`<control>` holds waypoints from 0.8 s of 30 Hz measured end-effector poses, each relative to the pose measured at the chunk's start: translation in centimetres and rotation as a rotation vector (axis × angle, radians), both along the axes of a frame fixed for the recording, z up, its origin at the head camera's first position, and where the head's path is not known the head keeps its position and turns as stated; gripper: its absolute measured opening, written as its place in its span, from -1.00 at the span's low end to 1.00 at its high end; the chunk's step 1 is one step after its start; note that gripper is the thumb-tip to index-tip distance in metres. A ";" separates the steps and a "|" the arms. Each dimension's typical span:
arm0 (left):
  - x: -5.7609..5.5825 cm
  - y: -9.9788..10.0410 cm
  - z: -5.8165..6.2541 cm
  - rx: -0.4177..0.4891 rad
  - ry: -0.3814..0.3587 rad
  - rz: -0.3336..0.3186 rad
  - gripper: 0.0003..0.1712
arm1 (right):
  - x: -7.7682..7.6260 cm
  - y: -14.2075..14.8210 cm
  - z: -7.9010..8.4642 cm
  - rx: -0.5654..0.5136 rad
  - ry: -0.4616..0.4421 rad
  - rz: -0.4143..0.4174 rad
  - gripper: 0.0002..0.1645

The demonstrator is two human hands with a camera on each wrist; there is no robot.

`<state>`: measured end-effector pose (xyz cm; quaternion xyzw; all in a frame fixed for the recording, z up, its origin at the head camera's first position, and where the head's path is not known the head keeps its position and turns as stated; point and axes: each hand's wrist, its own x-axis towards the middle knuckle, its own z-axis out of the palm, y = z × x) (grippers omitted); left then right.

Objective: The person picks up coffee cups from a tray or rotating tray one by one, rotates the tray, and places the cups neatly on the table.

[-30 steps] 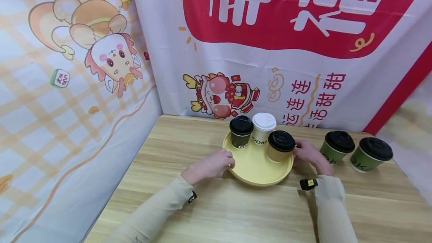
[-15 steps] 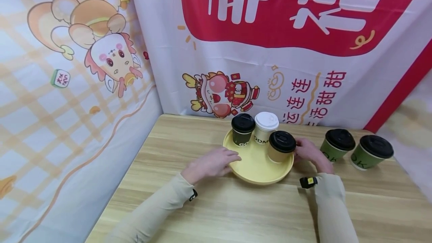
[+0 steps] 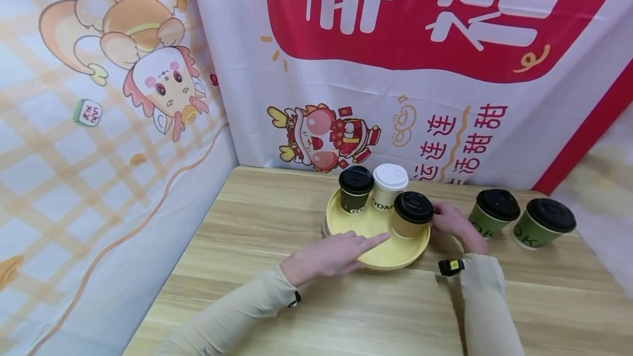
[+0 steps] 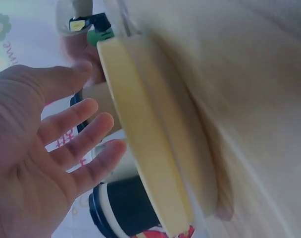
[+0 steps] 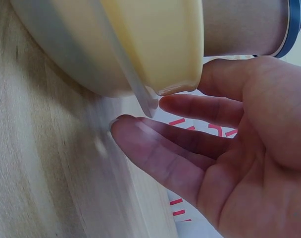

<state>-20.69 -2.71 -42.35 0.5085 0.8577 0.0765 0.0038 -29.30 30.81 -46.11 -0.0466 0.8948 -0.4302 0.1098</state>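
A round yellow tray (image 3: 368, 254) sits on a lighter round base (image 4: 190, 134). On it stand a small dark cup with a black lid (image 3: 355, 191), a cream cup with a white lid (image 3: 386, 196) and a brown cup with a black lid (image 3: 406, 227). My left hand (image 3: 326, 257) is over the tray's front left rim, fingers extended and nothing in them; its palm shows in the left wrist view (image 4: 36, 144). Beside the brown cup, my right hand (image 3: 455, 224) touches the tray's right rim with fairly straight fingers; one fingertip is hidden behind the rim.
Two green cups with black lids (image 3: 494, 213) (image 3: 544, 224) stand on the wooden table (image 3: 366, 312) to the right. A printed cloth (image 3: 316, 81) hangs along the table's back edge, and another covers the left side.
My left hand has let go of the tray's left rim and moved right over its front, fingers straightening. The tray and cups shifted slightly, then stayed put. My right hand remains at the rim.
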 end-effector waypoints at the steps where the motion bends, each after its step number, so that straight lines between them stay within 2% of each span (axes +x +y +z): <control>1: 0.1 0.1 -0.2 -0.014 0.027 0.002 0.05 | 0.0 0.0 0.0 0.009 0.002 0.006 -0.64; 7: 0.5 0.8 -1.3 -0.075 0.216 -0.021 -0.02 | -0.1 0.2 -0.2 0.028 0.020 0.020 -0.67; 14: 0.9 1.0 -1.8 -0.074 0.335 -0.062 0.11 | -0.1 0.1 -0.2 0.090 0.041 0.009 -0.68; 16: 0.9 1.0 -1.8 -0.074 0.365 -0.073 0.01 | -0.1 0.1 -0.2 0.093 0.033 0.012 -0.66; 22: 0.6 0.8 -2.0 -0.081 0.435 -0.089 -0.55 | -0.3 0.0 -0.2 0.071 0.033 0.019 -0.67; 24: 0.6 0.8 -2.1 -0.086 0.447 -0.091 -0.63 | -0.4 0.0 -0.2 0.077 0.037 0.013 -0.68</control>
